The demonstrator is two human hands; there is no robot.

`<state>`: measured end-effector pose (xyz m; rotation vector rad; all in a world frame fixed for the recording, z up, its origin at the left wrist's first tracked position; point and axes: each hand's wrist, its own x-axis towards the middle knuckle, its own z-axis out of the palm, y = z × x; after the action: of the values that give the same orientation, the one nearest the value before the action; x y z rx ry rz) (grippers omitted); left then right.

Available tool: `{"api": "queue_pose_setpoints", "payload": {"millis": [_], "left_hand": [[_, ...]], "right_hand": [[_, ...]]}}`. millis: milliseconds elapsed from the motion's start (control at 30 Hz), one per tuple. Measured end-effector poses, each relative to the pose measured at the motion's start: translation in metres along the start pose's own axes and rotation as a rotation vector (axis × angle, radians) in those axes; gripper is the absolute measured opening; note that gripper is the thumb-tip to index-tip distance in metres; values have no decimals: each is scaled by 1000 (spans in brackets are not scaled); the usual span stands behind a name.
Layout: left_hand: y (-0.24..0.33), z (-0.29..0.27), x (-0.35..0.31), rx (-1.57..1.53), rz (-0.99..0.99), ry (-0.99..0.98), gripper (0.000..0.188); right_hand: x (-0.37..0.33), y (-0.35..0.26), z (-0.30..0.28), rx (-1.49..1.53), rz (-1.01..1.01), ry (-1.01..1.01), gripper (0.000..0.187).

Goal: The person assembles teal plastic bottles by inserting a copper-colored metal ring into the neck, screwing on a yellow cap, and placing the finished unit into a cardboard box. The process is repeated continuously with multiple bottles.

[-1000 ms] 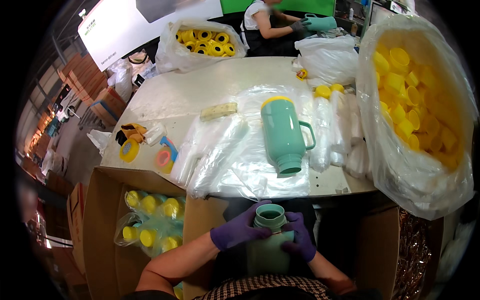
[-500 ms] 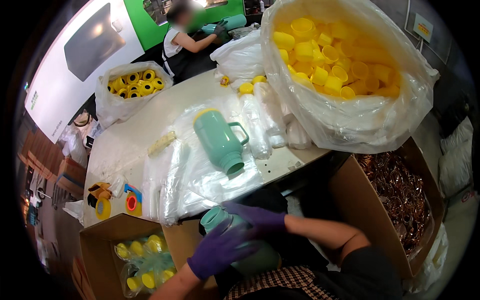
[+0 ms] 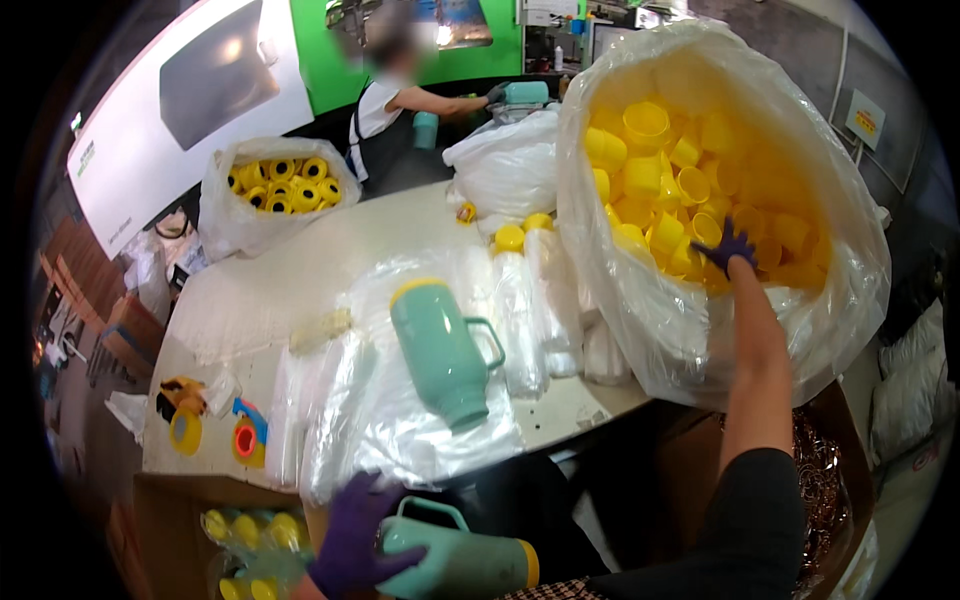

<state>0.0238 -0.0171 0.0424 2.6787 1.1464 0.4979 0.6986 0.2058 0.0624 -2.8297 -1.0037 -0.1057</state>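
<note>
A purple glove covers my left hand (image 3: 358, 540), which is closed around the neck end of a green plastic jug (image 3: 455, 558) low in front of my body. That jug lies on its side, handle up, its yellow base pointing right. My right hand (image 3: 725, 248), gloved the same way, reaches into a large clear bag (image 3: 665, 345) full of yellow plastic cups (image 3: 665, 232). Its fingers are spread over the cups, with nothing held. A second green jug (image 3: 440, 350) rests on flat clear plastic bags (image 3: 385, 425) on the table, yellow base away from me.
Bagged jugs fill a cardboard box (image 3: 165, 520) at lower left. Copper-coloured rings (image 3: 818, 465) lie in another box at right. A tape dispenser (image 3: 250, 435) sits on the table's left, beyond it a bag of yellow parts (image 3: 280, 185). Another person (image 3: 395, 110) works at the back.
My right hand has left the jug and gone up and right into the bag of yellow cups. The jug in my left hand has turned sideways, its handle now showing.
</note>
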Motion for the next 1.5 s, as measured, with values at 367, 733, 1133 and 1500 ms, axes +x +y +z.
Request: {"api": "queue_pose_setpoints", "payload": {"millis": [367,733,1133,1500], "left_hand": [[-43,31,1,-407,-521,-781,63],[-22,70,-38,-567,-514,-452,48],[-44,71,-19,-749,-467,-392,40],[-27,54,-75,-901,-467,365,53]], "right_hand": [[-33,50,-55,-226,-521,216,60],[63,218,-116,179,-313,502,51],[-41,69,-237,-75,-813,1439,68],[7,122,3,-291,-71,-8,103]]}}
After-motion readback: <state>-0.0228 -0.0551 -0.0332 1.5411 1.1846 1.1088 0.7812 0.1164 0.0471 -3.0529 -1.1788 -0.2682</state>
